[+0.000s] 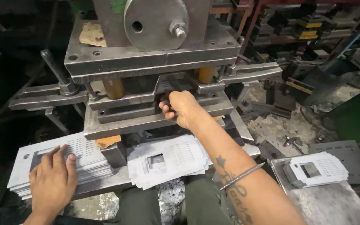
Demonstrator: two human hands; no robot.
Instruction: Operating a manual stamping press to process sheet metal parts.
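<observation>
Fingers of the left hand (pixel 53 177) lie spread and flat on a stack of thin grey metal sheets (pixel 63 160), each with a square window and rows of small holes; they grip nothing. This stack sits at the lower left of the steel press (pixel 151 62). Fingers of the right hand (pixel 182 109) curl into the gap between the press plates; what they hold, I cannot tell. A second, messy pile of punched sheets (pixel 169 160) lies just below the press, and a smaller pile (pixel 317 168) well to its right.
</observation>
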